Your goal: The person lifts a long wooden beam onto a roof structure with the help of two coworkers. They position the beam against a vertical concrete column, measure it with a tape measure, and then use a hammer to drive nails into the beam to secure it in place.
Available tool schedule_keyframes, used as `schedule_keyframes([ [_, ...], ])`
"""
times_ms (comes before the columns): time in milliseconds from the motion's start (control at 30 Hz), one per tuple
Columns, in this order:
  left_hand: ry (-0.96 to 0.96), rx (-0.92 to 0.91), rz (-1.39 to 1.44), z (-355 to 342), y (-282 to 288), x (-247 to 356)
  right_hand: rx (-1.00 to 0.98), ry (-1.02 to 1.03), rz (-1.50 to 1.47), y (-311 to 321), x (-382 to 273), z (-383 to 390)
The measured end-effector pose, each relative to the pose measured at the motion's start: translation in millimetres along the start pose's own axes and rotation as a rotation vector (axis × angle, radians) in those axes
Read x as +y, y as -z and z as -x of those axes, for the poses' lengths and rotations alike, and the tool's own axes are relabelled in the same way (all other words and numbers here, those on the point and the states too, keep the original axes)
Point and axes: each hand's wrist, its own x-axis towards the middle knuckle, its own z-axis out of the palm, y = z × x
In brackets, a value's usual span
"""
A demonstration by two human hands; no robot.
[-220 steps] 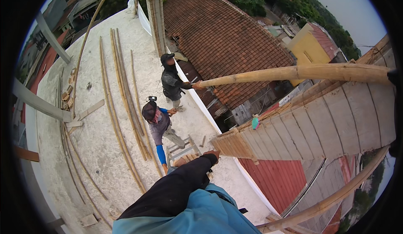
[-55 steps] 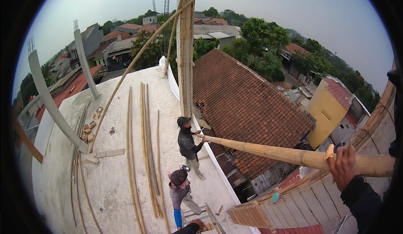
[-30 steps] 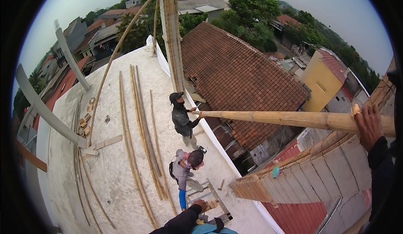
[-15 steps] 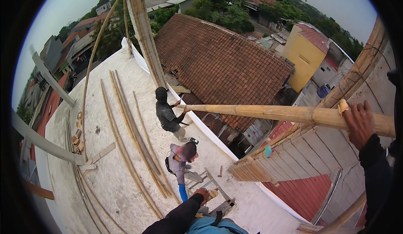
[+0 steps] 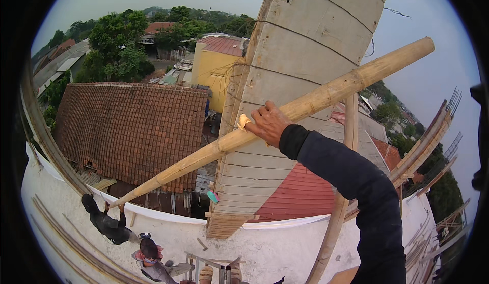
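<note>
A long, thick bamboo pole (image 5: 326, 98) slants across the view, its cut upper end out to the right and its lower end down at the left. My right hand (image 5: 269, 124) is closed over the pole near its middle, in front of the boarded concrete column (image 5: 285, 75). Beside my fingers sits a small pale yellow lump (image 5: 244, 121) that I cannot identify. A co-worker in dark clothes and a black head covering (image 5: 109, 225) grips the pole's lower end with both hands. My left hand is out of view.
A second person (image 5: 150, 258) is below, next to a ladder (image 5: 204, 260). Another bamboo pole (image 5: 333, 233) stands upright at right. More poles (image 5: 76, 248) lie on the pale roof slab (image 5: 285, 253). Beyond its edge are a tiled roof (image 5: 135, 131) and a red metal roof (image 5: 298, 195).
The view has swung right and up, bringing the column and the pole's upper end into sight. My right hand still grips the pole. My left hand has gone out of view.
</note>
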Motion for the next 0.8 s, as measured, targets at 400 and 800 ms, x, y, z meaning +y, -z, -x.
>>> schedule_keyframes([
  [400, 0.416, -0.019, 0.254, -37, 29, 12, 0.021, -0.012, -0.065, -62, 1, 25],
  [800, 0.733, 0.034, 0.568, -3, 4, 39, 0.002, -0.012, -0.179, -88, -15, 55],
])
